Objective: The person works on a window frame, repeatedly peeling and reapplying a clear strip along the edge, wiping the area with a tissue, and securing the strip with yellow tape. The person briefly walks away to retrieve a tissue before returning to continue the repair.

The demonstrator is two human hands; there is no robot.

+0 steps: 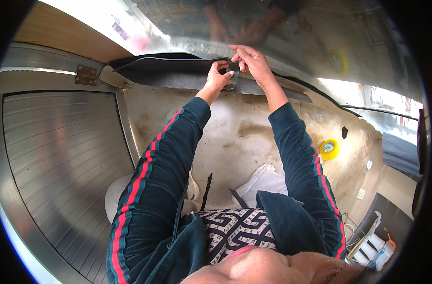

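A long black flexible sheet (164, 72) runs along the base of the window, its upper edge standing away from the glass at the left. My left hand (217, 80) is at its middle, fingers curled at the upper edge and thumb against the face. Beside that thumb, a shiny clear patch (232, 78), which looks like tape, lies across the sheet. Just to the right, my right hand (256, 66) is raised over the upper edge with its fingers apart and its index finger stretched leftward. Nothing shows in it. Part of the sheet behind my hands is hidden.
A yellow tape roll (329, 149) lies on the stained pale surface (220, 128) at right. Beyond it are a small black piece (344, 132) and a white socket (361, 194). A ribbed metal panel (60, 175) stands at left, and the window glass (282, 28) rises ahead.
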